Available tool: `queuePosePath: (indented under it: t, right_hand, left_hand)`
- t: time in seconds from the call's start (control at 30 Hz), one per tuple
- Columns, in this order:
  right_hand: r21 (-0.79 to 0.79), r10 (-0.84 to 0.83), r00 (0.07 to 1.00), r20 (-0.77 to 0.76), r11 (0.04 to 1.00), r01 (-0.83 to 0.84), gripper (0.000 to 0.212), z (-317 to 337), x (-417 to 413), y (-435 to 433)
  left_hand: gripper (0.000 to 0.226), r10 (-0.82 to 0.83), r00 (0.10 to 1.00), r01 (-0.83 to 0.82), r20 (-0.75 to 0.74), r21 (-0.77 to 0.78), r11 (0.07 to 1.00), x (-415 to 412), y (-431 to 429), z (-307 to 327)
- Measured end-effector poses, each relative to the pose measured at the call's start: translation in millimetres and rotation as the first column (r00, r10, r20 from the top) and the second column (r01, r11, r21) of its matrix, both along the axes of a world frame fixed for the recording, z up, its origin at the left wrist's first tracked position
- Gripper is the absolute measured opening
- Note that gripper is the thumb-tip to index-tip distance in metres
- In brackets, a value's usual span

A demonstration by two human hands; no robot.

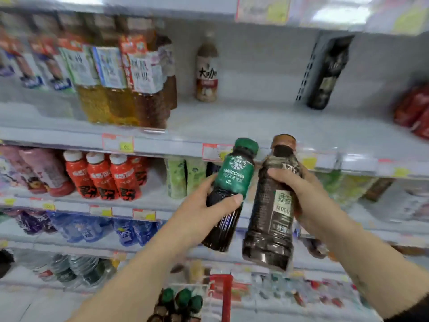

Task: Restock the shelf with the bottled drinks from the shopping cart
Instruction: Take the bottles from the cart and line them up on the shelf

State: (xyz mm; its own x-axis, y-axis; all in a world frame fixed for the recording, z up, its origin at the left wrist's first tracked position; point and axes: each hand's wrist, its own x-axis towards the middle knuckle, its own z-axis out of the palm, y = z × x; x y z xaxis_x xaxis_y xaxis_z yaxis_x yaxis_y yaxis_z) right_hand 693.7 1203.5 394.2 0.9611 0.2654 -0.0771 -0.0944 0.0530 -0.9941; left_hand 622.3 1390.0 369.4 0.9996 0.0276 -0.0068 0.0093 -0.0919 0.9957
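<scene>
A green-capped bottle (228, 194) is gripped by the left hand (204, 212). A brown-capped bottle (272, 205) is gripped by the right hand (308, 198), below the shelf (267, 126) front edge.

Left hand (204, 205), right hand (311, 196): fingers (278, 175) curled.

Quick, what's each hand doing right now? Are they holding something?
Left hand: closed around the green-capped Americano bottle.
Right hand: closed around the brown-capped dark bottle.
</scene>
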Motion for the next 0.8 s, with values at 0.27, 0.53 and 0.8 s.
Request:
queuePosePath:
  t: [0.27, 0.53, 0.8]
  right_hand:
    - [0.098, -0.135, 0.990, -0.034, 0.986, 0.138, 0.042, 63.1, 68.5, -83.3]
    - [0.231, -0.369, 0.912, -0.176, 0.886, 0.403, 0.048, 83.9, 181.3, -139.7]
    - [0.181, -0.680, 0.716, 0.161, 0.733, 0.655, 0.056, 79.0, 276.9, -164.0]
  left_hand:
    - [0.022, -0.086, 0.991, 0.062, -0.103, -0.217, 0.974, 94.7, -83.2, 83.4]
    - [0.031, 0.027, 0.996, -0.050, -0.088, -0.268, 0.962, 201.0, -147.7, 102.4]
    - [0.055, 0.093, 0.976, -0.066, 0.196, -0.142, 0.988, 267.8, -167.8, 79.9]
